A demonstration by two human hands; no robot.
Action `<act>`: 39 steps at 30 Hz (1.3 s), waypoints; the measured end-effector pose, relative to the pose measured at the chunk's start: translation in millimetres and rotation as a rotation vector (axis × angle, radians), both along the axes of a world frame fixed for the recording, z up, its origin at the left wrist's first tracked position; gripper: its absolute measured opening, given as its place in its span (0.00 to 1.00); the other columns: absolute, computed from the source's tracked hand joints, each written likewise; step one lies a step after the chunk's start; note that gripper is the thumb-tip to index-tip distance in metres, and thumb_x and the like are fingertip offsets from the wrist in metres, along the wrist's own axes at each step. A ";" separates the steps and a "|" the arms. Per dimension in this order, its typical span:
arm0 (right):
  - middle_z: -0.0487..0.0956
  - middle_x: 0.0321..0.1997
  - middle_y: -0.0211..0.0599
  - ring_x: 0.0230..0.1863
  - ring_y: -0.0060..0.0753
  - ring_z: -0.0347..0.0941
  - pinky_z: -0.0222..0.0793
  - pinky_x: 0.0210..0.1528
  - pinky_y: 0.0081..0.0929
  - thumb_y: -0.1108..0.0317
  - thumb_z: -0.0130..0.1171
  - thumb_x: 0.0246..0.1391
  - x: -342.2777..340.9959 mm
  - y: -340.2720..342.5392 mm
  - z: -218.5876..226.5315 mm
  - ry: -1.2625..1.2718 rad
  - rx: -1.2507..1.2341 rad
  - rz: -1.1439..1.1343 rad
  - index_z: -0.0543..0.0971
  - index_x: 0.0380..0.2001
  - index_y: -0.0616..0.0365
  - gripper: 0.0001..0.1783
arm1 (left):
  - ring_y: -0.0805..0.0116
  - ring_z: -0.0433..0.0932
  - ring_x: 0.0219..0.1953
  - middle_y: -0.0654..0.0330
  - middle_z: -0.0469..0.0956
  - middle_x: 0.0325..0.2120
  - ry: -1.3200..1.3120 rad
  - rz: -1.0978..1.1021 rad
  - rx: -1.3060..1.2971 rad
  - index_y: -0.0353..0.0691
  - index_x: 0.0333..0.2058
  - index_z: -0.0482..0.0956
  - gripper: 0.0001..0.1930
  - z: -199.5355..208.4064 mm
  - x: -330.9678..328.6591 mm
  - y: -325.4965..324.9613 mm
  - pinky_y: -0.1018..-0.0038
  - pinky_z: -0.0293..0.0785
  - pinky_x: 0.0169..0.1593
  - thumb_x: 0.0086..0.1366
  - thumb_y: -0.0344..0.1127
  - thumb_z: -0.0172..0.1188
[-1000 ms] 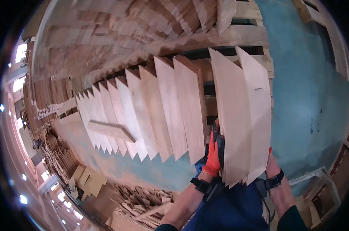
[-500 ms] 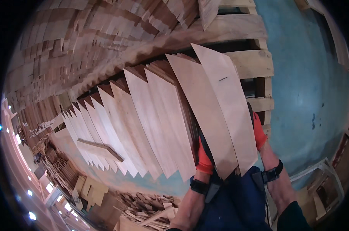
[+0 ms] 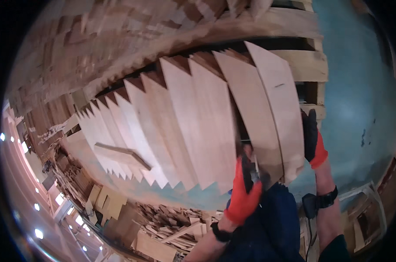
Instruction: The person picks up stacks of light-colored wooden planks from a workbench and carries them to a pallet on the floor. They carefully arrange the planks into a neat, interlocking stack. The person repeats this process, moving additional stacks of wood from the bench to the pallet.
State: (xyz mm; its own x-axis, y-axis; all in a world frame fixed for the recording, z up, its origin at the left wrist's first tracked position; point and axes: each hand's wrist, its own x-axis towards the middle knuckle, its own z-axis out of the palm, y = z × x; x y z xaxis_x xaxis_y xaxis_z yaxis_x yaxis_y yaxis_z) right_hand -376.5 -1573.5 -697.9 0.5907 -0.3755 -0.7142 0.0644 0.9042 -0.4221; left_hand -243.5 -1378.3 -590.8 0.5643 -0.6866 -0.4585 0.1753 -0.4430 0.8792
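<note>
Against the row of boards, both hands' fingers still clamp the tilted-over board [image 3: 272,113].

Your gloved left hand [image 3: 245,192] and right hand [image 3: 312,139] grip two pale wooden boards [image 3: 268,113] beside a leaning board row [image 3: 163,131].

Head fisheye, close, looking down; rim probably distorted.

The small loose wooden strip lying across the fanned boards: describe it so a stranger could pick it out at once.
Start at the long fanned row of pale pointed wooden boards leaning on the timber pallet rack. Follow the row to its far left end. There a short narrow wooden strip lies crosswise over the boards, the only piece running across them rather than along.
</note>
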 end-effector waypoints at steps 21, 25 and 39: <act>0.62 0.72 0.36 0.69 0.29 0.60 0.57 0.69 0.30 0.63 0.40 0.72 33.0 32.4 9.0 -0.056 -0.320 0.101 0.54 0.72 0.58 0.29 | 0.26 0.51 0.65 0.30 0.54 0.63 -0.914 -0.476 0.642 0.27 0.62 0.58 0.53 -5.3 114.6 23.9 0.29 0.40 0.65 0.49 0.63 0.66; 0.60 0.73 0.33 0.69 0.28 0.59 0.55 0.71 0.30 0.62 0.36 0.73 0.9 52.4 -27.4 0.108 -0.464 0.070 0.52 0.72 0.57 0.28 | 0.30 0.51 0.67 0.31 0.56 0.63 -1.038 -0.436 0.647 0.30 0.64 0.58 0.56 -26.3 103.5 26.3 0.28 0.39 0.64 0.48 0.70 0.65; 0.62 0.73 0.41 0.71 0.40 0.58 0.50 0.72 0.43 0.37 0.31 0.69 -6.0 18.2 86.0 0.287 -0.343 -0.024 0.62 0.69 0.58 0.40 | 0.36 0.55 0.68 0.33 0.58 0.64 -0.608 -0.465 0.523 0.32 0.64 0.60 0.43 94.5 108.1 84.3 0.45 0.47 0.69 0.58 0.55 0.63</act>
